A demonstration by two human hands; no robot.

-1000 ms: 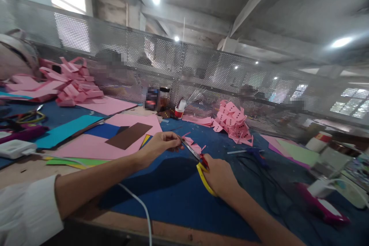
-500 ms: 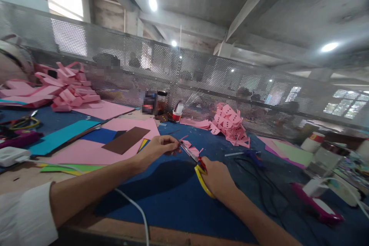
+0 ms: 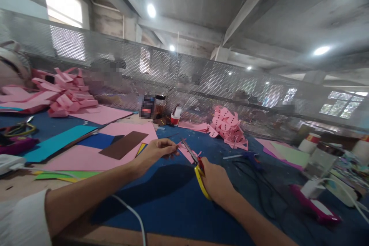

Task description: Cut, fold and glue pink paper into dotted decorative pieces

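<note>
My right hand (image 3: pixel 217 178) is closed around the yellow and red handles of a pair of scissors (image 3: pixel 199 178). The metal blades point forward and left, with their tips just right of my left fingers. My left hand (image 3: pixel 165 148) is closed in a pinch, thumb against fingers; what it holds is too small to make out. Small pink paper pieces (image 3: pixel 186 154) lie on the blue table surface (image 3: pixel 173 207) behind and below the blades, partly covered by them. A thin dark sliver shows just beyond my left fingers.
Left are pink sheets (image 3: pixel 106 114), a brown strip (image 3: pixel 123 145), a turquoise strip (image 3: pixel 60 143) and looped pink strips (image 3: pixel 69 92). A dotted pink paper pile (image 3: pixel 226 125), a red-white cup (image 3: pixel 175 118) and a glue gun (image 3: pixel 252 158) lie farther back. A cable (image 3: pixel 132 211) crosses the front.
The scissors' tips have come slightly away from my left fingers, and more of the pink pieces shows behind the blades. Both hands keep their grips. The view has shifted slightly.
</note>
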